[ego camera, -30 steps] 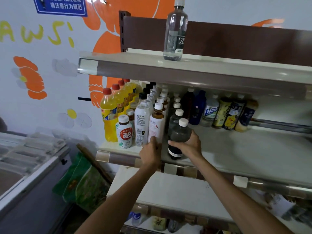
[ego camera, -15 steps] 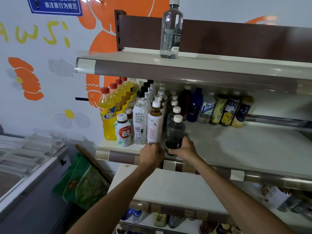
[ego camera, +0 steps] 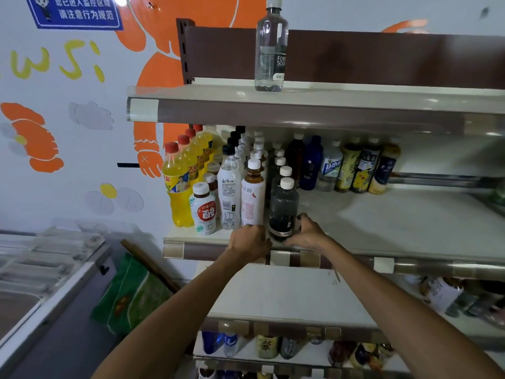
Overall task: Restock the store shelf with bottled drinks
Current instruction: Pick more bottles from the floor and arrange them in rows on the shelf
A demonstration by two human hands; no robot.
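The right hand cups the base of the dark bottle, upright at the middle shelf front, probably squaring its row. The left hand, fingers curled, rests beside it.

Dark bottle, white cap, black label: upright at frame centre, at the front edge of the middle shelf, heading a row of like bottles.

Dark bottle, white cap; yellow bottles.
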